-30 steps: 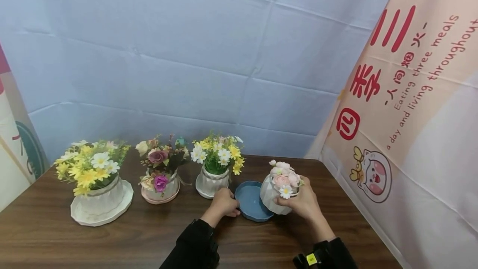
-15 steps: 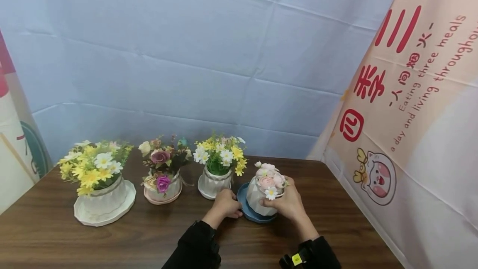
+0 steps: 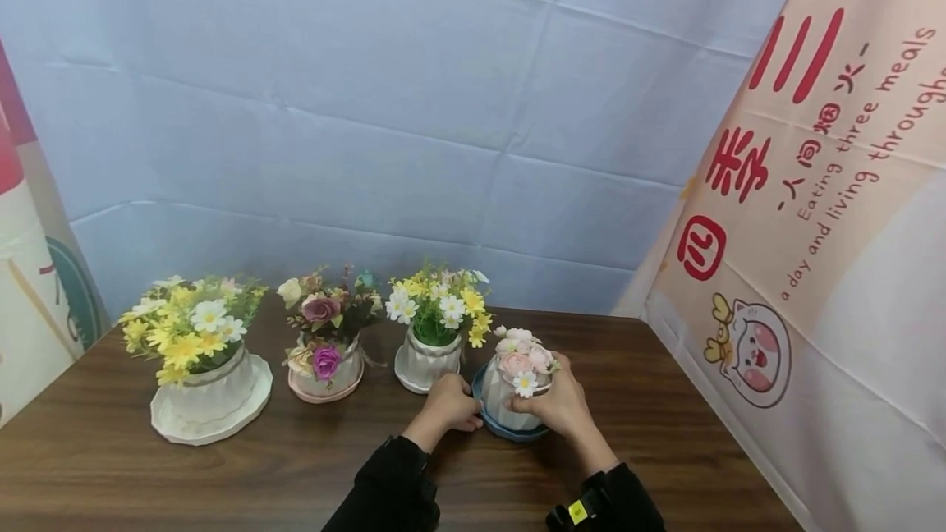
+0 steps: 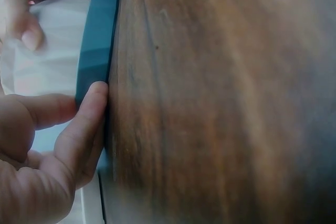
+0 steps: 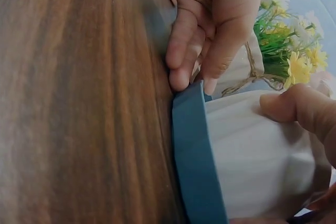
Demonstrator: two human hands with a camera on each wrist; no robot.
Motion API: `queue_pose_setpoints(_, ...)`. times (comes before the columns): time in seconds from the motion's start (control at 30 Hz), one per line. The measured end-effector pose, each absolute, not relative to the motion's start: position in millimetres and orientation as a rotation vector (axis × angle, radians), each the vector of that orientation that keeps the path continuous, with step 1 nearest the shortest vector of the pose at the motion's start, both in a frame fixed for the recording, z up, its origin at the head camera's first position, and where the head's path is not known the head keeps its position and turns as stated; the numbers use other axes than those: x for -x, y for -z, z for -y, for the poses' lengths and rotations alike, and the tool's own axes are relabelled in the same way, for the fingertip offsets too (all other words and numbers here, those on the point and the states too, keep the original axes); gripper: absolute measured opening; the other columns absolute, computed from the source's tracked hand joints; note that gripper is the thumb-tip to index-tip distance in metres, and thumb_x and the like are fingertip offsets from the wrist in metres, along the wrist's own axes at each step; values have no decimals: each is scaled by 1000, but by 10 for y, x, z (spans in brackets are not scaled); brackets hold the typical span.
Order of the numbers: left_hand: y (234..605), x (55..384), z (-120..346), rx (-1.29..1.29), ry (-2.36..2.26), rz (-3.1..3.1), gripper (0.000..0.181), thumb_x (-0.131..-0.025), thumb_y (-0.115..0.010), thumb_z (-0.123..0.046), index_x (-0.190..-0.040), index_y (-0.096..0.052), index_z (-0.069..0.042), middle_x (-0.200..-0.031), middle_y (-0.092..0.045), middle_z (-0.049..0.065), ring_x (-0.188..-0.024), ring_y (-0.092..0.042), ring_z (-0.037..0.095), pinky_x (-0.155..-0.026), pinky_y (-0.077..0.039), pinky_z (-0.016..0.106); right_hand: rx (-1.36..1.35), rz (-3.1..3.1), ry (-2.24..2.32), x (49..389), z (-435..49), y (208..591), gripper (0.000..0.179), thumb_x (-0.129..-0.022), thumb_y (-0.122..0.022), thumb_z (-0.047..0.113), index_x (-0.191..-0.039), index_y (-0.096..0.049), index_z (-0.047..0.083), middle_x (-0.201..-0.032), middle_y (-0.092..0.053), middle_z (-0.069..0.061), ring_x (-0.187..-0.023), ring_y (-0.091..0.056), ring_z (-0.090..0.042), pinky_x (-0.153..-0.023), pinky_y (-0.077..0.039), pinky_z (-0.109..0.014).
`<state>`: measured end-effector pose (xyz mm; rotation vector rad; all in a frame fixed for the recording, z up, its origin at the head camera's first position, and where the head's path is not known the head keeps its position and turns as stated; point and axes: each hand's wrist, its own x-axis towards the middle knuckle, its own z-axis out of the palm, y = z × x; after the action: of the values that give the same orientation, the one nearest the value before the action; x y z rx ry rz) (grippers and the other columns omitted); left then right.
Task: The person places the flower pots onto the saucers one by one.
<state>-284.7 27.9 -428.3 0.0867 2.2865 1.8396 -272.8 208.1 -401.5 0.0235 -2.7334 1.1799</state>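
Observation:
A white flowerpot (image 3: 500,401) with pale pink flowers and one daisy stands in a blue saucer (image 3: 510,435). My right hand (image 3: 565,402) grips the pot from the right, its thumb on the near side below the rim. On the saucer's left edge, my left hand (image 3: 447,403) pinches the rim. The left wrist view shows the thumb inside the blue rim (image 4: 98,35) and the fingers outside it, low against the wood. In the right wrist view the pot's white wall (image 5: 252,156) rises from within the saucer.
Left of the hands stand three more white pots on saucers: yellow and white daisies (image 3: 436,306) close by, purple and cream roses (image 3: 323,318), and a larger yellow bunch (image 3: 188,331). A pale blue cloth (image 3: 414,105) hangs behind the wooden table (image 3: 281,466), a printed one (image 3: 835,269) at right.
My right hand has brought the pink-flowered pot leftward and down from beside the blue saucer into it. My left hand has stayed at the saucer's rim. The view has shifted slightly.

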Motion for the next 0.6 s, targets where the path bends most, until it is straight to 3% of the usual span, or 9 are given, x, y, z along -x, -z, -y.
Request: queue_pose_setpoints(0.6,4292,2817,-388,-108,-1741,-2464,16,-77,-61,8,-91,-52,10,-78,-53,22,-48,-62,23,-44,-52,26,10,2809,-1305,2736,-2137,3969,108,-61,-86,22,-141,-18,-2,-121,-50,-25,-106,-52,-34,-83,-45,-44)
